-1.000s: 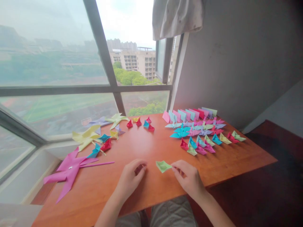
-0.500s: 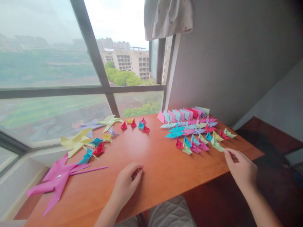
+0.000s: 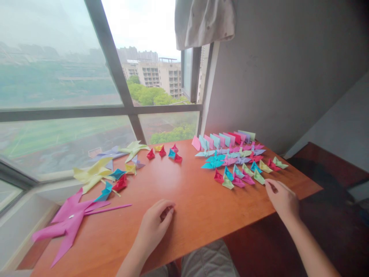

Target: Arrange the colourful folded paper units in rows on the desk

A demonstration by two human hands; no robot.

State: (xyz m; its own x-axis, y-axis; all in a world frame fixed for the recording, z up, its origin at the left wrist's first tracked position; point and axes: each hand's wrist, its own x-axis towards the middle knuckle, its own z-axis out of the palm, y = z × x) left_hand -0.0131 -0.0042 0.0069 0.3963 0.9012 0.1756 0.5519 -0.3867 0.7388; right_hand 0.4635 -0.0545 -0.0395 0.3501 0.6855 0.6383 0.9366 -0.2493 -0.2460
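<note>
**Paper folds sorted by kind, right hand at the rows**

Your left hand point(image 3: 154, 227) rests on the counter point(image 3: 196, 207) at 6 o'clock, fingers curled together. Four pinwheels point(image 3: 69, 219) lie at 10 o'clock, seemingly grouped by type. At 2 o'clock your right hand point(image 3: 281, 197), fingers loosely bent and pinching nothing, sits just beside the light-green paper boat point(image 3: 258, 177), which ends a row too crowded to count.

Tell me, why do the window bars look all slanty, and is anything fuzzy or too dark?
Head view: the window frame leans and fans out, likely wide-lens stretch; daylight lights the table evenly, with a soft shadow under the left hand; the sky is washed-out white and far buildings hazy; the floor beyond the right hand is very dark; the folded paper shapes look sharp.
</note>
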